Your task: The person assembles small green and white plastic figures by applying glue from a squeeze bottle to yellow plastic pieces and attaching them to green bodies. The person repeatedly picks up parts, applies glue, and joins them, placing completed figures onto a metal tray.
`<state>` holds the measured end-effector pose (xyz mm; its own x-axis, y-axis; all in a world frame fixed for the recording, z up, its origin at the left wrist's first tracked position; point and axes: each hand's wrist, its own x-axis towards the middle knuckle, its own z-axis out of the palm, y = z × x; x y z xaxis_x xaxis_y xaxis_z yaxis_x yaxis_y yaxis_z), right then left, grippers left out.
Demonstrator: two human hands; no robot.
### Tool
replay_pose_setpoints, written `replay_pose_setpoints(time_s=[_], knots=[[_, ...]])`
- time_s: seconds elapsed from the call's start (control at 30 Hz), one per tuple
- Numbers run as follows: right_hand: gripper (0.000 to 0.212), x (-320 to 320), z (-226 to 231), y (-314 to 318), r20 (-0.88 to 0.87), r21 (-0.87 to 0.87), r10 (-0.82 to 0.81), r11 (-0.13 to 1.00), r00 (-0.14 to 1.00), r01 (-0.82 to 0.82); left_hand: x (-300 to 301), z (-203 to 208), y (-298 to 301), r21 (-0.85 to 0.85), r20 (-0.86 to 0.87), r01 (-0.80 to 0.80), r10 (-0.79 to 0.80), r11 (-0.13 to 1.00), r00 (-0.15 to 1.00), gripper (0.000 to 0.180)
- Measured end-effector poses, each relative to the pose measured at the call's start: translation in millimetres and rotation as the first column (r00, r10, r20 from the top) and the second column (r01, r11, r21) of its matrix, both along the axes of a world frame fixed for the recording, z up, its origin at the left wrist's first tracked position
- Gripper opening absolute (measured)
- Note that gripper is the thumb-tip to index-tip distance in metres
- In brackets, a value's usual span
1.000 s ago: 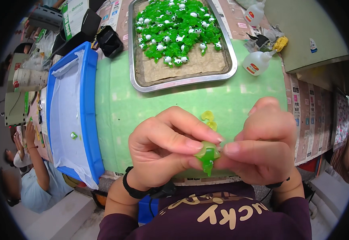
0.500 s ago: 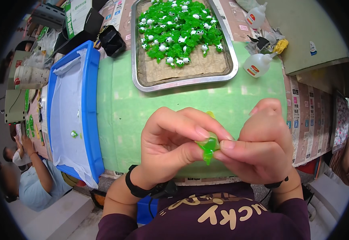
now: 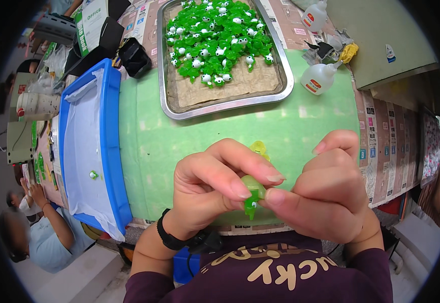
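Observation:
My left hand [image 3: 215, 189] and my right hand [image 3: 326, 192] meet over the near edge of the green mat [image 3: 179, 136]. Between their fingertips they pinch one small green frog figure [image 3: 253, 194], mostly hidden by the fingers. A black band sits on my left wrist. A small yellow piece [image 3: 258, 147] lies on the mat just beyond my left fingers. Farther back stands a metal tray [image 3: 230, 98] lined with brown paper and piled with several green frog figures [image 3: 215, 38] with white eyes.
A blue tray [image 3: 86, 151] with a white lining lies at the left, one tiny green piece [image 3: 94, 174] in it. Two glue bottles [image 3: 320, 77] stand right of the metal tray. A black cup [image 3: 134, 56] and boxes sit at the back left. Another person [image 3: 38, 227] sits lower left.
Both hands have stayed together near the mat's front edge. The green figure has turned between the fingertips and is now more covered by my left fingers.

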<state>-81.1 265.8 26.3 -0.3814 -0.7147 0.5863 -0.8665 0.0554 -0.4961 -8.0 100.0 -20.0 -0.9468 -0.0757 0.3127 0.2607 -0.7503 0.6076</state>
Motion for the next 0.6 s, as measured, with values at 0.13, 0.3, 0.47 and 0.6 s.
replay_pose_setpoints(time_s=[0.13, 0.3, 0.47, 0.6], knots=[[0.04, -0.7, -2.7, -0.2, -0.004, -0.013, 0.001, 1.0, 1.0, -0.001, 2.1, 8.1, -0.3, 0.014, 0.139, -0.004, 0.002, 1.0, 0.99, 0.018], [0.037, -2.6, -0.6, -1.6, 0.037, -0.001, 0.023, 1.0, 0.999, -0.023, -0.3, -0.3, -2.6, -0.079, 0.024, -0.022, 0.023, 0.997, 0.999, 0.024], [0.039, -4.9, -10.2, -9.2, 0.127, -0.084, -0.02, 0.996, 0.992, 0.03, -0.3, -2.6, -10.8, -0.218, 0.053, -0.02, 0.032, 0.976, 0.998, 0.032], [0.042, -10.7, -14.8, -11.7, 0.119, -0.106, -0.015, 0.994, 0.993, 0.028, 2.2, 7.8, -10.8, -0.31, 0.121, -0.044, 0.085, 0.95, 0.989, 0.039]])
